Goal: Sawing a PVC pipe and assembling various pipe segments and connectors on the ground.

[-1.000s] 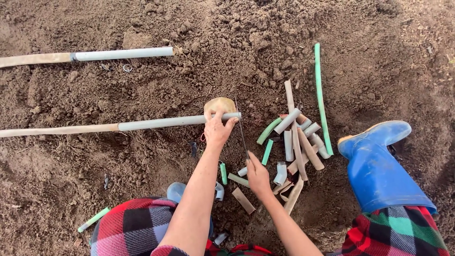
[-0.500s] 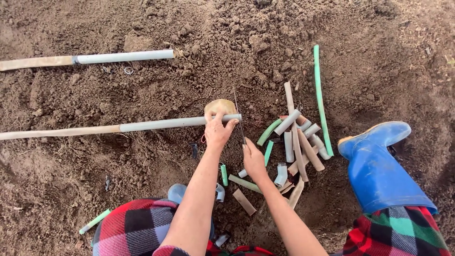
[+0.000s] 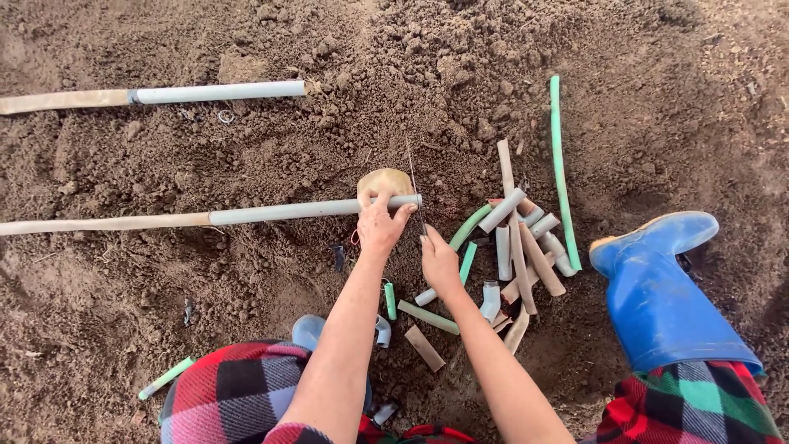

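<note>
Long grey plastic pipe [image 3: 304, 211] lies on the loose brown soil [image 3: 246, 304], its right end under the left hand [image 3: 380, 224], fingers closed over it beside a tan round pad [image 3: 385, 181]. Likely stiff, light, smooth; best gripped near that end. Right hand [image 3: 440, 261] pinches a thin saw blade [image 3: 415, 193] upright. Pile of cut pipe offcuts [image 3: 518, 247] just right; blue rubber boot [image 3: 657, 296] beyond.

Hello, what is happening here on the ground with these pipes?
A person crouches on loose brown soil. The left hand grips the end of a long grey plastic pipe resting on a round tan block. The right hand holds a thin saw blade upright at the pipe's end. A pile of short cut pipe pieces lies beside a blue rubber boot.
</note>
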